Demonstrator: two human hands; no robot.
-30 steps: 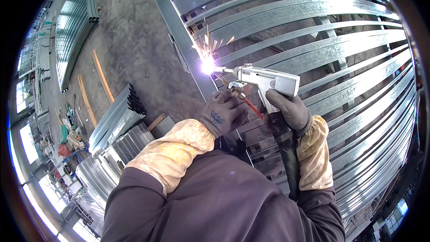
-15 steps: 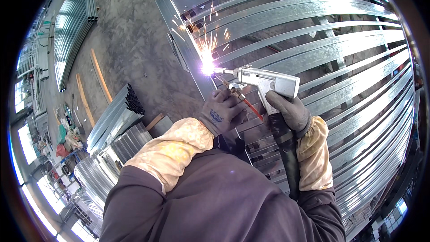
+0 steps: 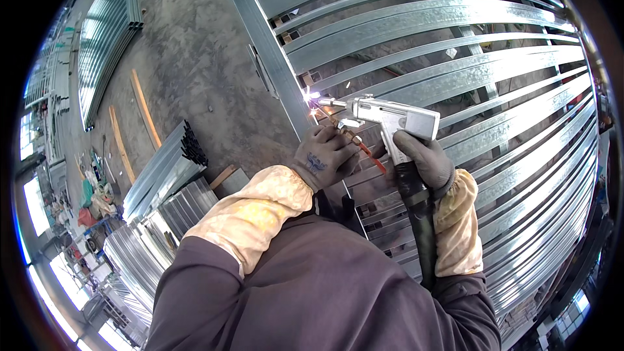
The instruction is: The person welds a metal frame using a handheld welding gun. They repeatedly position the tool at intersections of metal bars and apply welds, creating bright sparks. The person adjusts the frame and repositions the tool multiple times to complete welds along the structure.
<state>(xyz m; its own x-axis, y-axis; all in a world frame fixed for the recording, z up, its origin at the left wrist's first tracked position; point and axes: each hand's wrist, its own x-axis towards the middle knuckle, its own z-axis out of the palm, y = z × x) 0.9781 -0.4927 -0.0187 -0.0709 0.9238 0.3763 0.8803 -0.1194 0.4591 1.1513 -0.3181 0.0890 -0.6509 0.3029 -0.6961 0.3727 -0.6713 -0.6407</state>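
My right hand (image 3: 426,161), in a grey glove, is wrapped round the handle of a silver welding gun (image 3: 402,117). A thick black cable (image 3: 421,227) runs from the handle along my right forearm. The gun's nozzle points left at a small bright glow (image 3: 312,99) on the edge of a galvanized steel beam (image 3: 270,52), where a slat meets it. Under the nozzle slants a wire-feed tube (image 3: 356,140) with brass fittings and a red sleeve. My left hand (image 3: 322,157), gloved too, has its fingers curled closed on this tube, just below the glow.
Long galvanized slats (image 3: 416,19) lie side by side across the right. On the concrete floor (image 3: 195,39) at left are a stack of steel profiles (image 3: 107,39), two wooden strips (image 3: 144,107) and bundled steel tubes (image 3: 162,172). Cluttered tools (image 3: 97,201) stand farther left.
The large flare and spray of sparks have shrunk to a small glow. The gun's tip has shifted slightly right; both hands keep their hold.
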